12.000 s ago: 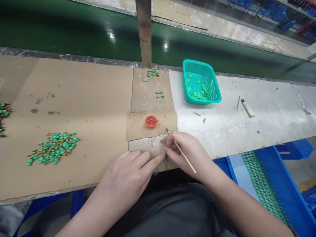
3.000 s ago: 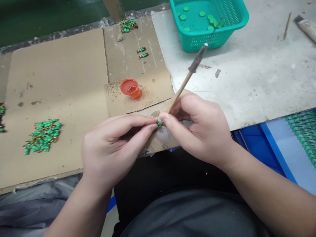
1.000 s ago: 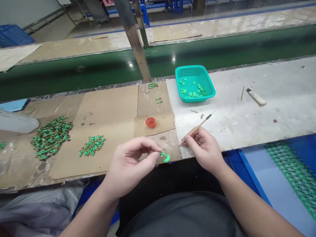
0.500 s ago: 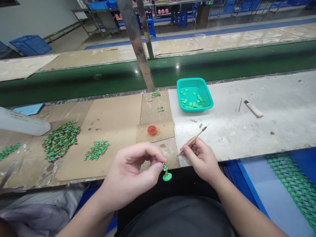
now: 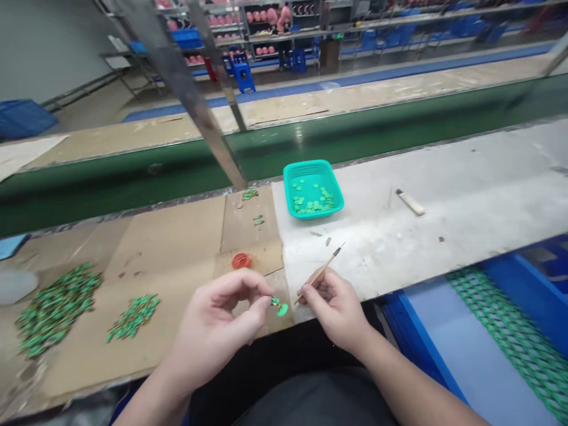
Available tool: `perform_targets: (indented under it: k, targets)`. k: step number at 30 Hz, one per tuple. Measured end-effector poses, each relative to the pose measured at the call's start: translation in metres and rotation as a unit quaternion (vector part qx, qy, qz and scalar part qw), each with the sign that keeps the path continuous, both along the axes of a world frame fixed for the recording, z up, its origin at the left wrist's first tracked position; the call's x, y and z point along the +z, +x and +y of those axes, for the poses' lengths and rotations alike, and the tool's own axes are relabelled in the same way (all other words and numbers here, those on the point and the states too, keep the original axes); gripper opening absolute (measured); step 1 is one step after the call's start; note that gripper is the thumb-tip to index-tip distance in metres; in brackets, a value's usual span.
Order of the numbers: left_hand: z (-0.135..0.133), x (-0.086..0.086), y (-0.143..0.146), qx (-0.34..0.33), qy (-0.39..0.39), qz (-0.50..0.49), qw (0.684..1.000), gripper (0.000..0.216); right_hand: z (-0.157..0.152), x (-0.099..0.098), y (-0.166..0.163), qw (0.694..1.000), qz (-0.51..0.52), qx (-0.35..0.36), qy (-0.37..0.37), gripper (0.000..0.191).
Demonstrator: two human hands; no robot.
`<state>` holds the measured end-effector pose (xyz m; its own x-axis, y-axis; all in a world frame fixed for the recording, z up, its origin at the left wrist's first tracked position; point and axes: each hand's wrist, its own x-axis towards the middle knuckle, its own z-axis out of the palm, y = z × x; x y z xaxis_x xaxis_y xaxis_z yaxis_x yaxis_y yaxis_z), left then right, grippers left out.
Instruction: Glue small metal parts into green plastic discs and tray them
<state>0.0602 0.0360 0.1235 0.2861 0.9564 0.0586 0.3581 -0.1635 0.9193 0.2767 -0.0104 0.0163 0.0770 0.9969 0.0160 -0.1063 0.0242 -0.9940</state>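
Left hand (image 5: 217, 316) is closed, thumb and forefinger pinching a small green-and-gold piece (image 5: 276, 301) joined to a round green disc (image 5: 282, 310). The piece is held just right of the red cap (image 5: 241, 261) and nearer the person. Right hand (image 5: 335, 307) is curled, gripping a slim wooden stick (image 5: 317, 278) with a dark tip. Left of the cap, two heaps of green-and-gold pieces (image 5: 133, 316) (image 5: 57, 310) lie on a cardboard sheet (image 5: 177, 236). Beyond the cap and to its right, a teal plastic basket (image 5: 313, 189) holds loose green discs (image 5: 310, 204). Further right lies a small wooden-handled tool (image 5: 410, 202).
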Motion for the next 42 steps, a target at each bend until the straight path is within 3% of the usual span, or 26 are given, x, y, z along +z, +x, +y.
perform_targets:
  k: [4, 8, 14, 20, 24, 29, 33, 36, 42]
  targets:
    - [0.028, -0.018, 0.023, -0.046, 0.103, 0.112, 0.987, 0.019, -0.019, 0.007, 0.028, 0.999, -0.003, -0.053, -0.012, 0.025]
    - [0.069, -0.031, 0.077, -0.136, 0.176, 0.166, 0.961, 0.021, -0.040, 0.009, 0.066, 0.993, 0.000, -0.113, -0.035, 0.031]
    - [0.120, -0.048, 0.164, -0.205, 0.224, 0.214, 0.928, 0.020, -0.049, 0.008, 0.098, 0.983, 0.029, -0.176, -0.050, 0.053]
    - [0.131, -0.045, 0.189, -0.217, 0.218, 0.216, 0.927, 0.026, -0.056, 0.011, 0.106, 0.974, 0.093, -0.201, -0.048, 0.058]
    - [0.106, -0.031, 0.174, -0.192, 0.177, 0.160, 0.952, 0.032, -0.056, 0.020, 0.107, 0.970, 0.166, -0.174, -0.045, 0.057]
    - [0.028, -0.019, 0.127, -0.210, 0.060, 0.071, 0.973, 0.030, -0.053, 0.042, 0.090, 0.953, 0.280, -0.104, -0.054, 0.056]
    - [-0.026, -0.013, 0.095, -0.164, -0.030, -0.074, 0.983, 0.019, -0.050, 0.056, 0.066, 0.938, 0.337, -0.043, -0.069, 0.052]
    - [-0.044, -0.005, 0.081, -0.114, -0.042, -0.151, 0.981, 0.005, -0.046, 0.063, 0.048, 0.921, 0.378, 0.013, -0.091, 0.047]
    - [-0.053, 0.001, 0.056, -0.060, -0.018, -0.173, 0.983, 0.011, -0.040, 0.068, 0.016, 0.892, 0.427, 0.071, -0.128, 0.041]
